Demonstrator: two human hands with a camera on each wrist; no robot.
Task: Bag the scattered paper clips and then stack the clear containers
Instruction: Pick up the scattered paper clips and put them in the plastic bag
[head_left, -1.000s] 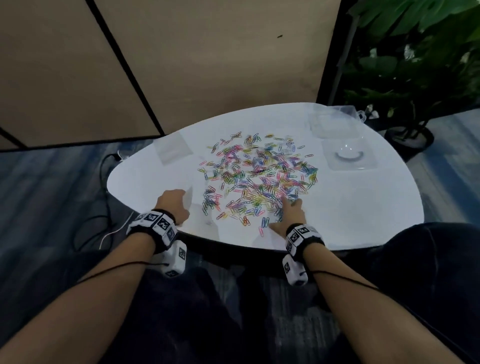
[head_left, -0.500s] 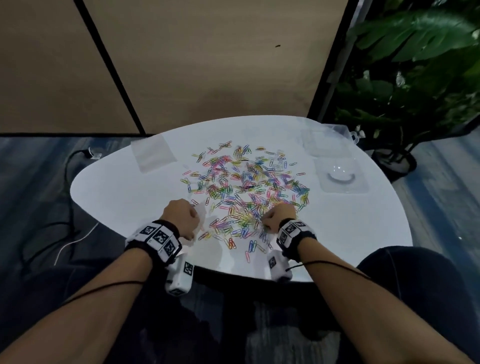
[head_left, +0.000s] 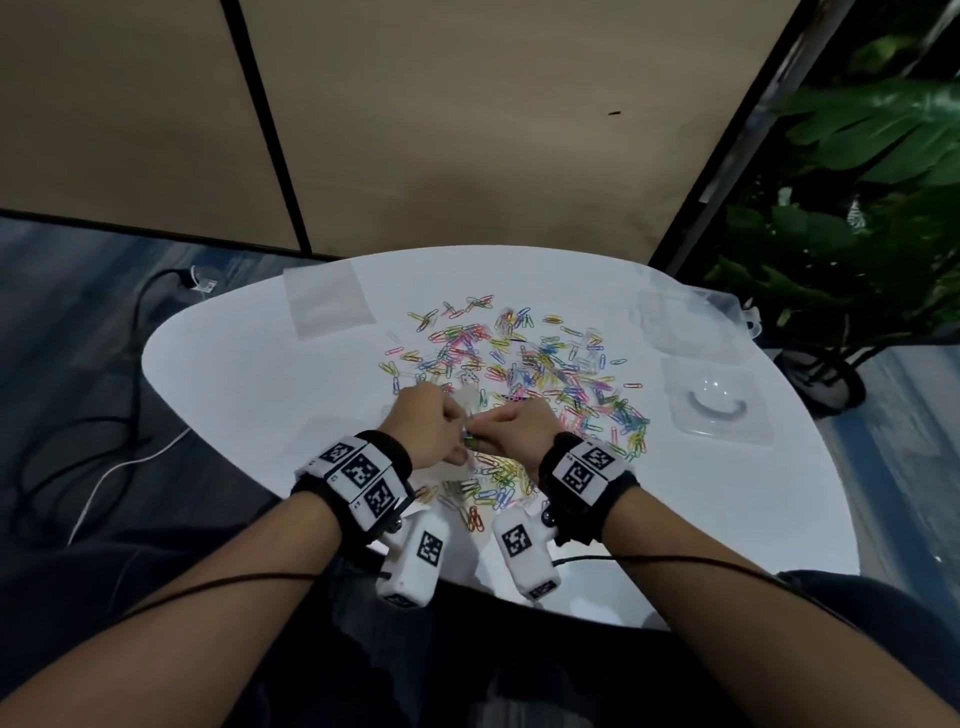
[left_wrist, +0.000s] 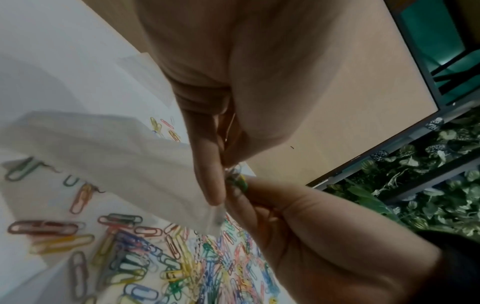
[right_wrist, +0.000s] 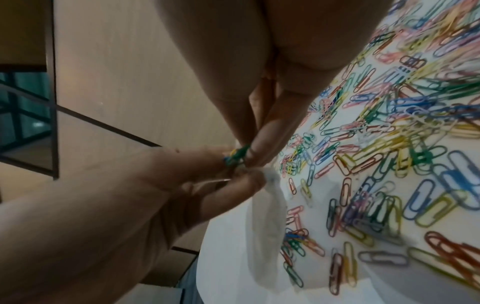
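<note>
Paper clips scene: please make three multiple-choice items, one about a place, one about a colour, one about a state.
1. Where does the spare flat bag lie on the table?
A. far left
B. near right
C. on the floor

2. What colour are the scattered paper clips?
A. all silver
B. mixed colours
C. all black

3. What does the right hand do?
A. rests flat
B. pinches a few clips
C. lifts a clear container

Answers: 1 A, it lies beyond the left hand. 2 B, pink, blue, yellow and green show. 3 B, the wrist views show clips held at the mouth of the held bag.
</note>
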